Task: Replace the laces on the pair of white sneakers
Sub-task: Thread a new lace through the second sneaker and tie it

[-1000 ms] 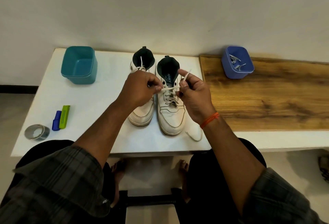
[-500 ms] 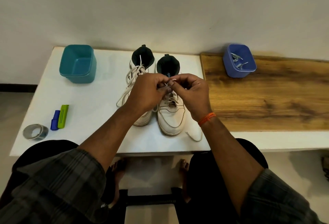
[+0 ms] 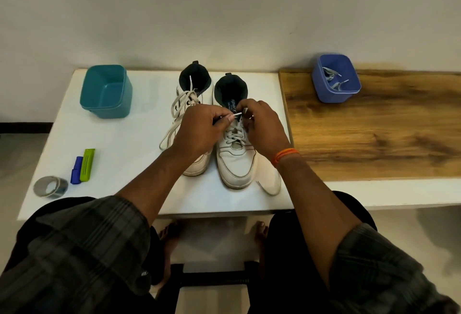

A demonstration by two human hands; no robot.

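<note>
White and smooth, the table top (image 3: 104, 139) carries everything; on its right part lies a wooden board (image 3: 374, 134) with brown grain. The landmark is the pair of white sneakers, standing near the middle of the table with the toes toward the person. They look like worn leather with dark lining.

The right sneaker (image 3: 235, 164) has grey lace crossed over its tongue. The left hand (image 3: 199, 129) pinches the stiff white tip of the lace (image 3: 237, 114) between thumb and finger. The right hand (image 3: 262, 129) has its fingers curled at the upper eyelets of this sneaker and seems to grip the lace there. An orange thread band (image 3: 284, 155) is on the right wrist. The left sneaker (image 3: 197, 161) has loose flat lace hanging down its left side.

Far left of the sneakers stands a teal plastic box (image 3: 106, 91); right of them, on the board, is a blue plastic box (image 3: 335, 78) with grey laces inside. Left and nearer lie a green marker (image 3: 87, 165), a blue marker (image 3: 76, 170) and a grey tape roll (image 3: 50, 186).

Compared with one second ago, both hands are lower and closer together, at the eyelets.
</note>
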